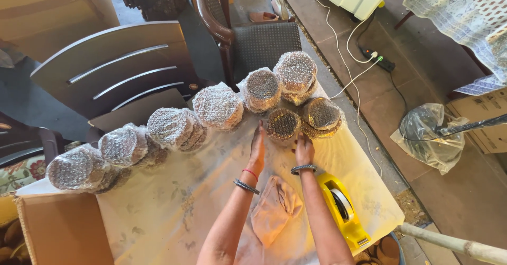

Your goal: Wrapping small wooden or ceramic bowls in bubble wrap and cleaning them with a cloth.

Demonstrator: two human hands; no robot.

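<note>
Left hand (257, 149) flat and right hand (303, 148) loosely curled flank a bubble-wrapped round bundle (282, 124) near the table (174, 217) far edge, fingertips touching it. Yellow tape dispenser (343, 208) by right forearm.

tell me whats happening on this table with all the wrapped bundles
A person's left hand and right hand flank a small bubble-wrapped round bundle on the cloth-covered table. More wrapped stacks line up in an arc. A yellow tape dispenser lies by the right forearm.
</note>
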